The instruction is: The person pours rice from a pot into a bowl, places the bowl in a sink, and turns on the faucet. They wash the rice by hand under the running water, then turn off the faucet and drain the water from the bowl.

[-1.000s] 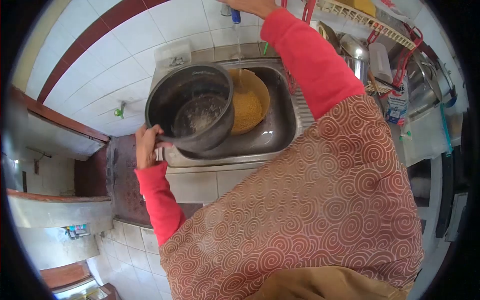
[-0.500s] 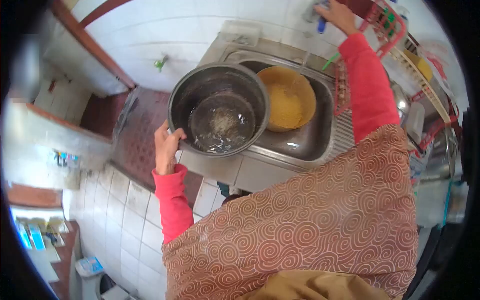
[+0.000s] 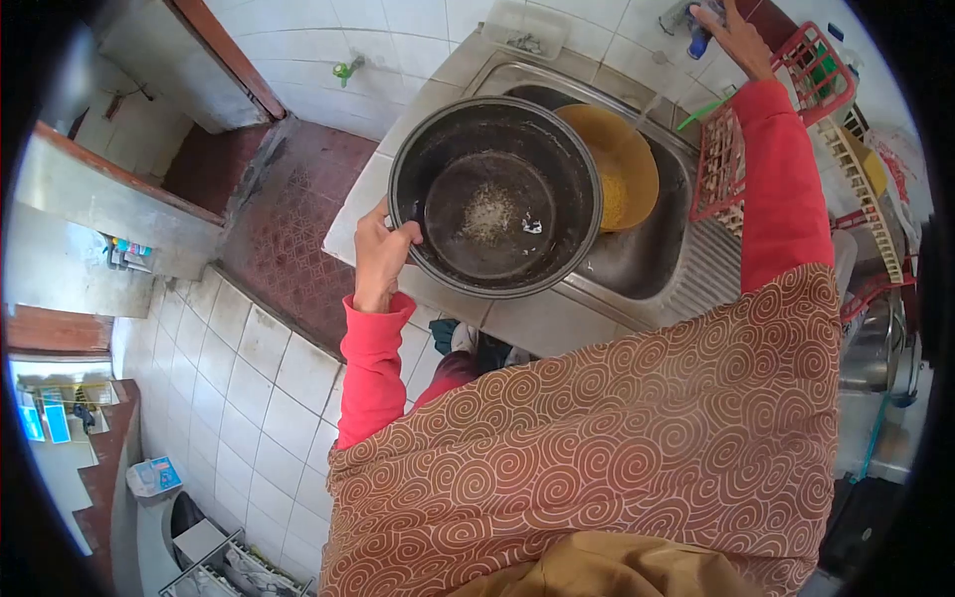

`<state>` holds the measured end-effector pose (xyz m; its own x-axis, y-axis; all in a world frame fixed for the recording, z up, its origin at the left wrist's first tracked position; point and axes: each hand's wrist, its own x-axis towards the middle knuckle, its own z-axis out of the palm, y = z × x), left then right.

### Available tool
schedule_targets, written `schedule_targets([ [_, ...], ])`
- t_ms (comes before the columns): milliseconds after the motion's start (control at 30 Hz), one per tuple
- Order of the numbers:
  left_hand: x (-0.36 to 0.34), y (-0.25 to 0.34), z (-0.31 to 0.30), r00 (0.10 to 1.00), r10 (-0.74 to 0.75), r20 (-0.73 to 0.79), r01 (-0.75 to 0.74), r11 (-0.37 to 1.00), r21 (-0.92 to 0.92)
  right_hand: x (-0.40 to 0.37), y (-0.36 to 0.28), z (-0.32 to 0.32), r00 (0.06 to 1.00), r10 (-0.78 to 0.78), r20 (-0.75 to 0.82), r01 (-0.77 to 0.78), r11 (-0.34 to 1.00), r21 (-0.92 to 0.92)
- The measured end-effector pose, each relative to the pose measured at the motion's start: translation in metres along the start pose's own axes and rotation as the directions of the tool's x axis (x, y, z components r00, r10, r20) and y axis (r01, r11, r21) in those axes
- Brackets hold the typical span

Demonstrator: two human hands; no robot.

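Observation:
My left hand (image 3: 383, 257) grips the near-left rim of a large dark cooking pot (image 3: 438, 239), thumb over the edge. A small heap of pale, rice-like grains (image 3: 489, 214) lies on the pot's bottom, with a bright wet glint beside it. Partly behind the pot, a yellow bowl (image 3: 637, 184) stands in the steel sink (image 3: 652, 269) with yellow grains (image 3: 614, 199) in it. At the wall, the fingers of my right hand (image 3: 736, 45) are on the blue-handled tap (image 3: 698, 42). A thin stream of water (image 3: 649, 107) falls toward the bowl.
A red plastic dish rack (image 3: 718, 164) stands right of the sink, below my right arm. Behind the sink sits a clear plastic tray (image 3: 522, 30). Another tap with a green handle (image 3: 345, 72) is on the wall at left. Tiled counter edge (image 3: 527, 323) runs in front.
The view has shifted, so the sink and both hands appear farther right. In the pot, the water has settled and the grains show more plainly. Both hands keep their places.

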<state>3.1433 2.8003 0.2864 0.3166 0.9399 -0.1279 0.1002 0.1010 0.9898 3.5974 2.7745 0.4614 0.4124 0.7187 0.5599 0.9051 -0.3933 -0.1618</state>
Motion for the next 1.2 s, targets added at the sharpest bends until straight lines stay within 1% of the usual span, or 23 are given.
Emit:
schedule_targets([
  [67,-0.002,-0.003,0.004,1.000,0.017,-0.003,-0.017,1.000,0.017,-0.021,-0.014,-0.004,0.990,-0.063,-0.126,0.072,0.995,0.066],
  [133,-0.006,0.000,0.006,0.998,0.066,0.008,-0.066,0.997,0.038,-0.046,-0.007,0.009,0.991,-0.013,-0.135,0.015,1.000,0.018],
  [200,-0.010,0.002,0.004,0.994,0.107,0.015,-0.108,0.994,0.035,-0.089,-0.007,0.031,0.992,0.084,0.093,-0.096,0.988,0.121],
  [233,-0.013,0.002,0.003,0.992,0.125,0.017,-0.125,0.992,0.022,-0.117,-0.016,0.034,0.936,0.126,0.328,-0.206,0.953,0.224],
  [267,-0.014,0.001,0.003,0.989,0.145,0.020,-0.145,0.989,0.009,-0.148,-0.049,0.014,0.718,0.084,0.691,-0.460,0.803,0.380],
  [300,-0.014,0.001,0.001,0.990,0.140,0.030,-0.140,0.990,0.015,-0.183,-0.053,0.023,0.676,0.020,0.737,-0.543,0.689,0.480],
  [333,-0.014,0.000,-0.001,0.990,0.135,0.036,-0.136,0.991,0.021,-0.208,-0.066,0.022,0.637,-0.039,0.770,-0.575,0.641,0.508],
  [367,-0.014,0.000,0.010,0.991,0.127,0.040,-0.128,0.991,0.034,-0.225,-0.069,0.020,0.594,-0.105,0.798,-0.612,0.585,0.533],
  [433,-0.020,0.006,0.009,0.988,0.146,0.053,-0.146,0.989,0.006,-0.253,-0.099,0.005,0.489,-0.102,0.866,-0.753,0.451,0.479],
  [467,-0.021,0.008,0.009,0.986,0.157,0.064,-0.157,0.988,-0.005,-0.263,-0.108,0.004,0.495,-0.076,0.866,-0.793,0.367,0.486],
  [533,-0.022,0.008,0.007,0.981,0.159,0.111,-0.164,0.986,0.041,-0.281,-0.118,0.005,0.501,-0.016,0.865,-0.848,0.190,0.494],
  [567,-0.021,0.009,0.008,0.977,0.168,0.132,-0.176,0.983,0.059,-0.289,-0.115,0.011,0.479,0.000,0.878,-0.870,0.130,0.475],
  [667,-0.018,0.012,0.018,0.963,0.161,0.215,-0.172,0.984,0.035,-0.303,-0.109,0.015,0.552,0.209,0.807,-0.831,0.064,0.552],
  [767,-0.021,0.013,0.036,0.946,0.182,0.267,-0.184,0.983,-0.019,-0.310,-0.089,0.012,0.505,0.311,0.805,-0.859,0.092,0.504],
  [867,-0.022,0.012,0.055,0.931,0.187,0.313,-0.176,0.982,-0.063,-0.305,-0.094,-0.024,0.459,0.374,0.806,-0.881,0.071,0.469],
  [967,-0.022,0.015,0.074,0.897,0.212,0.387,-0.204,0.977,-0.062,-0.321,-0.081,-0.028,0.497,0.567,0.657,-0.825,0.076,0.559],
  [1067,-0.011,-0.006,0.091,0.872,0.213,0.442,-0.217,0.975,-0.042,-0.327,-0.065,-0.044,0.578,0.474,0.664,-0.798,0.160,0.581],
  [1167,-0.019,0.001,0.114,0.838,0.247,0.487,-0.209,0.969,-0.132,-0.342,-0.054,-0.055,0.523,0.612,0.594,-0.806,0.129,0.577],
  [1200,-0.020,0.002,0.120,0.826,0.218,0.520,-0.175,0.976,-0.132,-0.343,-0.056,-0.064,0.507,0.617,0.602,-0.820,0.131,0.557],
])
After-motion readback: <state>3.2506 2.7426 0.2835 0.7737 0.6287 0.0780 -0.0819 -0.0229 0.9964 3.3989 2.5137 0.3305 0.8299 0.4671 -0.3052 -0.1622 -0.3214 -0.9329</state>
